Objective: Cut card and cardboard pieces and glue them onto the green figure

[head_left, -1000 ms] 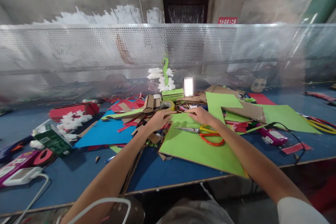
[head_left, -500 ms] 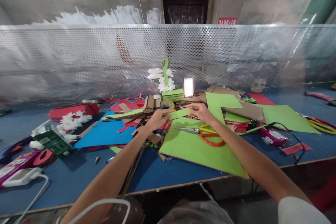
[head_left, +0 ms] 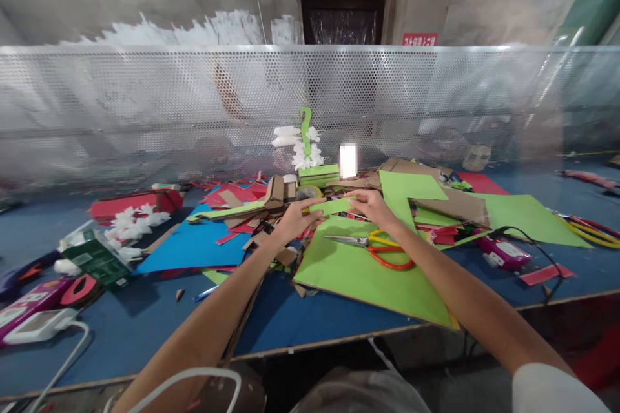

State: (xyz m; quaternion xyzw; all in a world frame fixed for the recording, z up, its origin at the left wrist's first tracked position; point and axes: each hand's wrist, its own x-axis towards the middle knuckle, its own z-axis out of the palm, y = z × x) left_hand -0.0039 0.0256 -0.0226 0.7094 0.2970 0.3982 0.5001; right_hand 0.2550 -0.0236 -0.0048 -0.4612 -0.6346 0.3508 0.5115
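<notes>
Between my two hands is a small strip of green card (head_left: 332,207), held above the pile of scraps. My left hand (head_left: 294,221) pinches its left end, and my right hand (head_left: 372,206) grips the right end between thumb and fingers. Just below lies a large green cardboard sheet (head_left: 358,290), with scissors (head_left: 387,251) with red and yellow handles on it, blades pointing left. Behind my left hand sits a roll of tape (head_left: 309,193), partly hidden. A long green card piece (head_left: 227,211) rests to the left of that hand.
A blue sheet (head_left: 194,246), a dark green box (head_left: 97,259) and a red box (head_left: 121,208) lie on the left. Green sheets (head_left: 527,213) and a purple device (head_left: 504,251) lie right. A perforated metal screen (head_left: 169,103) stands behind, before it a green hook-shaped piece (head_left: 305,129).
My left hand has shifted slightly along the green strip, and its fingers have changed position. The right hand stays almost where it was.
</notes>
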